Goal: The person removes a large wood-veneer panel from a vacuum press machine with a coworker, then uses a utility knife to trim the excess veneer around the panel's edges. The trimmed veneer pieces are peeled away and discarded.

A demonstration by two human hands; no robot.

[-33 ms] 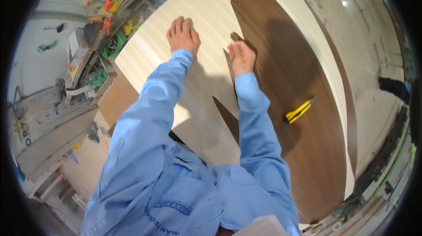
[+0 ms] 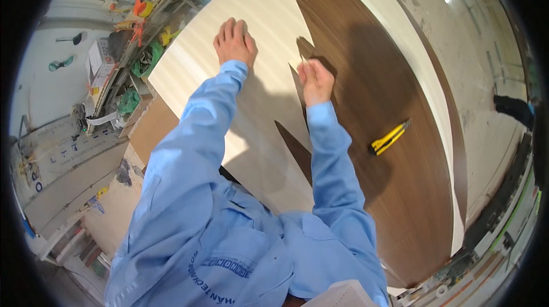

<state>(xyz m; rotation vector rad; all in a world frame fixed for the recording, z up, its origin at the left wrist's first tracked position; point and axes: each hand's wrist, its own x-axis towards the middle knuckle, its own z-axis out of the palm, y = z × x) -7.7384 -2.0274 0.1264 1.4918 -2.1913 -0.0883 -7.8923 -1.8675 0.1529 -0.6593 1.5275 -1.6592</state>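
Mount: one wide fisheye view worn on the person's head.
Facing: steeply downward and forward, along both light-blue sleeves to the left hand (image 2: 234, 42) and right hand (image 2: 313, 78).
Nearness: close; chest and arms fill the near part.
Coverage: large dark-brown wooden panel (image 2: 394, 192) centre and right, cluttered shelves far left.
Distortion: straight edges bow toward the black round rim.

Well left of left hand (image 2: 234, 41), among shelf clutter: small white cardboard box (image 2: 98, 55) with red-marked label, tilted. Below it, white paper label strip (image 2: 103, 118), curling. Further down-left of same hand: long pale flat cartons (image 2: 68, 155) with dark print, lying at slant. Low near bottom edge, below right hand (image 2: 313, 78): corner of pale box (image 2: 343, 296). No screens visible.
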